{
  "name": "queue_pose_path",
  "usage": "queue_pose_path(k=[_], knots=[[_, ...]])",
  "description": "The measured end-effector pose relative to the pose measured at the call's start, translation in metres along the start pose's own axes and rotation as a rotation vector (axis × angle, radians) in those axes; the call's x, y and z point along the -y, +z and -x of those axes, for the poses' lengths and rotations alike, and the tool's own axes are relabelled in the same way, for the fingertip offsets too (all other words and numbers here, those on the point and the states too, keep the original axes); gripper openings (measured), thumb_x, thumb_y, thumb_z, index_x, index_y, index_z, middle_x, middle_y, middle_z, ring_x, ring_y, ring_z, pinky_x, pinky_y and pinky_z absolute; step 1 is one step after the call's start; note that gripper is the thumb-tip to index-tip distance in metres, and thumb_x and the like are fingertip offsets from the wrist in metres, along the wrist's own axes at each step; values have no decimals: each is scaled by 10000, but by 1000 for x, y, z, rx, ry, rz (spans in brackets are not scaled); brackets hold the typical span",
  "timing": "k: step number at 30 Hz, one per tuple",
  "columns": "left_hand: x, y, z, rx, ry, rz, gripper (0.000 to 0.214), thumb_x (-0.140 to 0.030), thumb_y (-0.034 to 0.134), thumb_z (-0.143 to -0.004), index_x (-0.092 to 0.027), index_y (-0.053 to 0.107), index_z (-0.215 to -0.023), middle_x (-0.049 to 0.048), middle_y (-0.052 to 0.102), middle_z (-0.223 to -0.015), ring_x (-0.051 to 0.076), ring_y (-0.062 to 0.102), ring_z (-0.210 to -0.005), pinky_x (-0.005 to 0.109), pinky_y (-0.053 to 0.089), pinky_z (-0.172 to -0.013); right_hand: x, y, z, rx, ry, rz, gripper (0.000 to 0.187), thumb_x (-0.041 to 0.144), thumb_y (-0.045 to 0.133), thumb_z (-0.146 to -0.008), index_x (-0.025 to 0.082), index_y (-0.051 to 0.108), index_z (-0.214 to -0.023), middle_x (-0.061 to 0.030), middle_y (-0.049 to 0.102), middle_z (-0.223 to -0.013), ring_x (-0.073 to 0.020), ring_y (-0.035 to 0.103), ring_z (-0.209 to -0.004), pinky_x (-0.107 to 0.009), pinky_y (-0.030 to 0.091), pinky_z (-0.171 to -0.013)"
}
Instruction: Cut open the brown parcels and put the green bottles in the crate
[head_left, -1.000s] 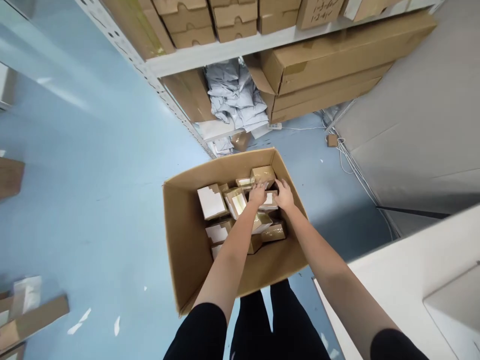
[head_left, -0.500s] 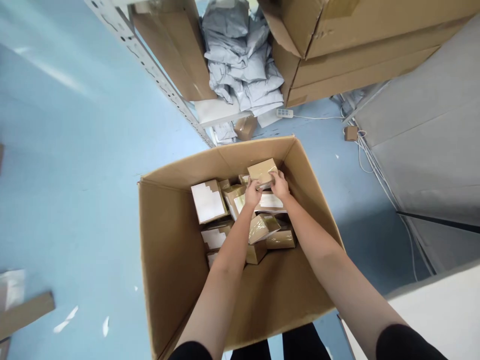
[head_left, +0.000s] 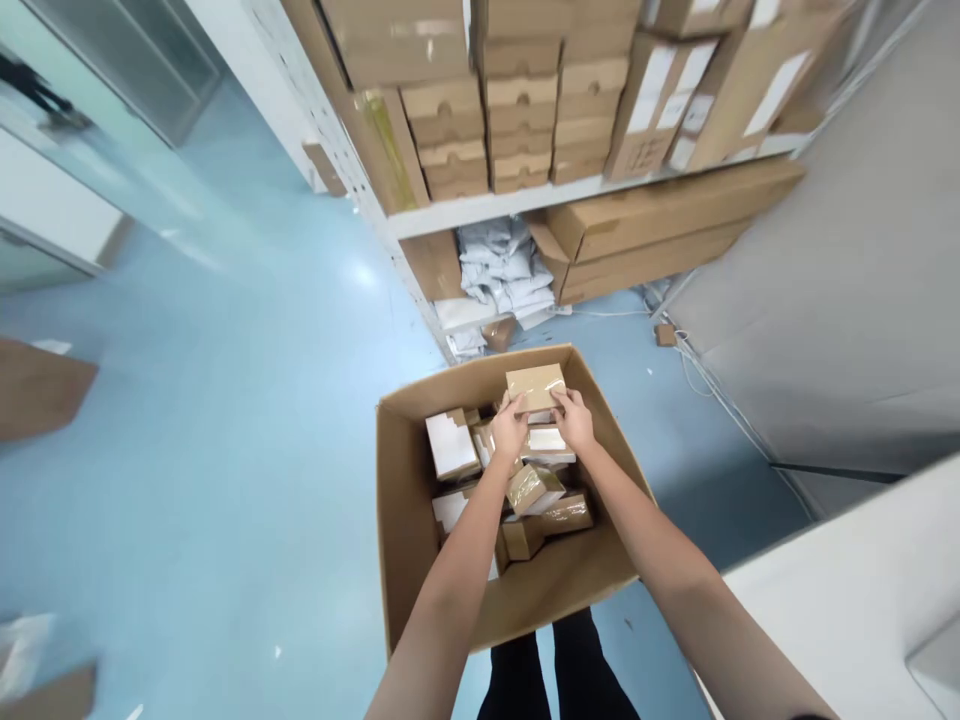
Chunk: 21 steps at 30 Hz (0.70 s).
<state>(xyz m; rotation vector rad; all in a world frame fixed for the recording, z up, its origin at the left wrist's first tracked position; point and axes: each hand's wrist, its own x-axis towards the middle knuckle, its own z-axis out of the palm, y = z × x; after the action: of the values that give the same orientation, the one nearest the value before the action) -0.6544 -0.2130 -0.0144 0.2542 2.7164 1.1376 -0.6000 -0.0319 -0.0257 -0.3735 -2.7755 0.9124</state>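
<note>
Both hands grip one small brown cardboard box [head_left: 535, 385] near the far wall of a large open carton [head_left: 409, 500]. My left hand [head_left: 510, 428] is closed on its left near corner, and my right hand [head_left: 574, 420] on its right near corner. Clear tape shines on the box by the right fingers. Beneath and around my hands lie several other small taped boxes. One with a white label [head_left: 451, 444] is at the left, another labelled box [head_left: 549, 442] sits just below the held one, and a tilted taped box [head_left: 527, 488] lies nearer me.
Beyond the carton stands a white metal shelf [head_left: 510, 205] stacked with cardboard boxes. Grey plastic mailer bags [head_left: 506, 262] fill part of its lower level. Cables [head_left: 724, 400] run along the grey wall at right. A white surface [head_left: 847, 590] juts in at lower right.
My view has tilted up and drawn back, showing more of the shelf. The small box now appears raised and more level in both hands, which have stayed closed on it.
</note>
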Motion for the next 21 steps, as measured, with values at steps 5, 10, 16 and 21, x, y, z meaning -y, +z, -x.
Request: queue_pose_path(k=[5,10,16,21], knots=[[-84,-67,39,28,171,-32,533,-238,736,-949,-368,693,-1464,2,515,-1661,300,671,-1356,427,515,-1195,47,-91,41,-184,12,-7,466,222,594,-963,266,711,-1412,-129,610,-1420,-304,663,-1273,-456,584,-1086],[-169,-88,85,103,346,-56,524,-282,759,-951,-380,696,-1461,9,498,-1673,304,704,-1304,428,532,-1170,60,-186,101,-368,59,12,425,244,583,-980,242,732,-1378,-147,619,-1428,-310,688,-1235,-465,591,-1068],[-250,-54,171,198,543,-76,520,-289,764,-949,-374,699,-1457,19,502,-1664,298,718,-1280,435,532,-1174,31,-268,208,-561,180,30,335,257,628,-966,268,779,-1265,-123,648,-1405,-297,711,-1192,-457,607,-1027],[-305,25,288,354,689,-125,539,-257,758,-942,-356,695,-1468,37,487,-1675,333,681,-1339,473,511,-1199,-26,-314,352,-699,400,38,348,254,631,-960,265,774,-1277,-126,639,-1408,-296,706,-1201,-450,611,-1011]])
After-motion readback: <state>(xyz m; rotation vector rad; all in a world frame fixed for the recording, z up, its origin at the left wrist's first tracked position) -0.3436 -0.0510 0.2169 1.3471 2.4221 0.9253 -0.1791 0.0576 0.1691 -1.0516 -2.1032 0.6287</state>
